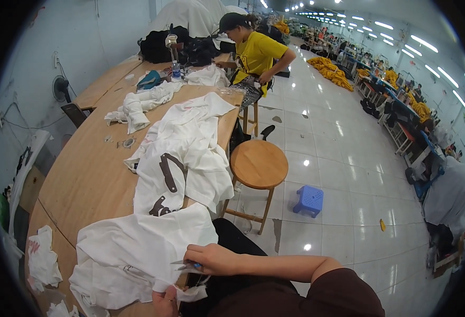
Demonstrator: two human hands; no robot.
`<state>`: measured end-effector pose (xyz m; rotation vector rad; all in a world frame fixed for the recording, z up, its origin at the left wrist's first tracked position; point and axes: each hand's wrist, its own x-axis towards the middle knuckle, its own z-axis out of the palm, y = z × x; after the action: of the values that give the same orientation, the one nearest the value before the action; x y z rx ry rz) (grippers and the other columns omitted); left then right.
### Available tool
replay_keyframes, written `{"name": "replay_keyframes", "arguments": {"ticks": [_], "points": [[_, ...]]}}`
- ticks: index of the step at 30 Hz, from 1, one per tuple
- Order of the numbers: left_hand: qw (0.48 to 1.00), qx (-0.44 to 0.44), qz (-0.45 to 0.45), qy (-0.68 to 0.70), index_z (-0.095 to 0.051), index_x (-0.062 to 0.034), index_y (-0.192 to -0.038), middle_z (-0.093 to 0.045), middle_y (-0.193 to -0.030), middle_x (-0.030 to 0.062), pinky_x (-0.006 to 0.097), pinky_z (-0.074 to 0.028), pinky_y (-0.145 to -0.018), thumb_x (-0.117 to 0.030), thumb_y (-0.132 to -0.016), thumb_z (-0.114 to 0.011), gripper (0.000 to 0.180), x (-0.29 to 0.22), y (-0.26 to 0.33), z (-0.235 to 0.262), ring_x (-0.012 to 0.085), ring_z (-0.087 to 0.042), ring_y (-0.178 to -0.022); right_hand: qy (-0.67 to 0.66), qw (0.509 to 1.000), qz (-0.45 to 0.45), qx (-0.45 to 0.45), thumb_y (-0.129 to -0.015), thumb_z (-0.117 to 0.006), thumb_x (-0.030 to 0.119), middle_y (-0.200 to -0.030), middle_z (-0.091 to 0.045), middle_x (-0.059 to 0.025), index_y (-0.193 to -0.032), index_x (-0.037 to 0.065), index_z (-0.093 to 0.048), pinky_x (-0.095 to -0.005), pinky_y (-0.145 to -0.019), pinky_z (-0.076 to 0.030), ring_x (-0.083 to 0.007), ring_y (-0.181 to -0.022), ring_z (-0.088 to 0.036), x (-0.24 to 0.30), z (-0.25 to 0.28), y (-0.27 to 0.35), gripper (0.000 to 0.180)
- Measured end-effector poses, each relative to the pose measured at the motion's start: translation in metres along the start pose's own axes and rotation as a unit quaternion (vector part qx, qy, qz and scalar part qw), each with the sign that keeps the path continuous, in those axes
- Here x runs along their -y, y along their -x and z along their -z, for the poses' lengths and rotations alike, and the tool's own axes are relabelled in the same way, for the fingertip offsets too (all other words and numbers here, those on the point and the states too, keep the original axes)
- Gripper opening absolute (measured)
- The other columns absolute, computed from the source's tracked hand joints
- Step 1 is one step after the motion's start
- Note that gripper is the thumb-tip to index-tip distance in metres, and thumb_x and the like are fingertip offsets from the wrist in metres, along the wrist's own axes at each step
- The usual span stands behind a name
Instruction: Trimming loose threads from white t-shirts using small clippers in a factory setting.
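Note:
A white garment (137, 248) lies bunched at the near end of a long wooden table (84, 179). My right hand (211, 259) rests on the garment's near edge and grips small thread snips (187, 264) with a blue part, blades pointing left. My left hand (164, 302) sits just below, at the picture's lower edge, pinching a fold of the same white fabric. More white garments with dark printed shapes (182, 158) lie spread further up the table.
A round wooden stool (259, 164) stands right of the table, a small blue plastic stool (309, 199) beyond it on the white tiled floor. A person in a yellow shirt (256, 53) works at the table's far end. White scraps (42, 259) lie at left.

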<state>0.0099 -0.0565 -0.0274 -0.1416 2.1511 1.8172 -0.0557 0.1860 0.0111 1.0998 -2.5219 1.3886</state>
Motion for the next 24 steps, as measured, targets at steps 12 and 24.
{"name": "replay_keyframes", "arguments": {"ticks": [12,24], "points": [[0.92,-0.094,-0.041,0.379,-0.039,0.0085,-0.121,-0.051,-0.116,0.0177,0.036,-0.046,-0.088,-0.008,-0.085,-0.05,0.041,-0.011,0.007,-0.043,0.0285,-0.055,-0.105,-0.146,0.976,-0.16,0.007,-0.078,-0.063,0.013,-0.081,-0.058,-0.0121,-0.09,0.001,-0.058,-0.032,-0.068,-0.046,-0.0262,-0.076,-0.059,-0.016,-0.025,0.006,0.018],[0.967,0.033,-0.111,0.228,-0.041,0.0063,-0.124,-0.05,-0.123,0.0173,0.033,-0.034,-0.099,-0.012,-0.092,-0.046,0.037,-0.043,0.005,-0.037,0.0231,-0.048,-0.115,-0.206,0.937,-0.273,0.071,-0.092,-0.047,0.025,-0.067,-0.047,-0.0002,-0.105,0.004,-0.055,-0.0213,-0.059,-0.036,-0.007,-0.061,-0.042,0.05,0.014,0.001,0.026]]}}
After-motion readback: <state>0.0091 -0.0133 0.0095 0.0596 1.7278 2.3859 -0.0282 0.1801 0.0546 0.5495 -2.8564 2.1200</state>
